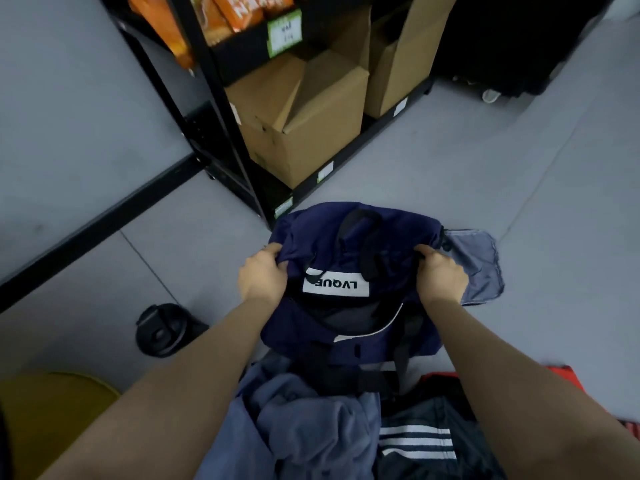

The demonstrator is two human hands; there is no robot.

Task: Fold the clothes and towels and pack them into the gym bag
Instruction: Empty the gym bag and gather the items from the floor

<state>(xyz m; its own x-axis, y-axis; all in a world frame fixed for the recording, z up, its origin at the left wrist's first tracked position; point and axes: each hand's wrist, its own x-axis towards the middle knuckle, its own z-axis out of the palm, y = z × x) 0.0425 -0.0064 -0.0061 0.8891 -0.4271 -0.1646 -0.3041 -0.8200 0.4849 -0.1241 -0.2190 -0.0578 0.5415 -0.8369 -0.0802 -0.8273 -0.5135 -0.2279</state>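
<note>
Left hand and right hand each pinch the navy gym bag at opposite ends, long axis left-right; unfolded clothes lie nearer, below the bag.

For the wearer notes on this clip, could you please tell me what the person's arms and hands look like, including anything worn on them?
Both forearms are bare right up to the bottom edge of the picture, with no sleeve showing. The left hand and the right hand are bare too: no gloves, and no watch or bracelet at either wrist. No ring shows, though most of the fingers are hidden in fabric.
</note>
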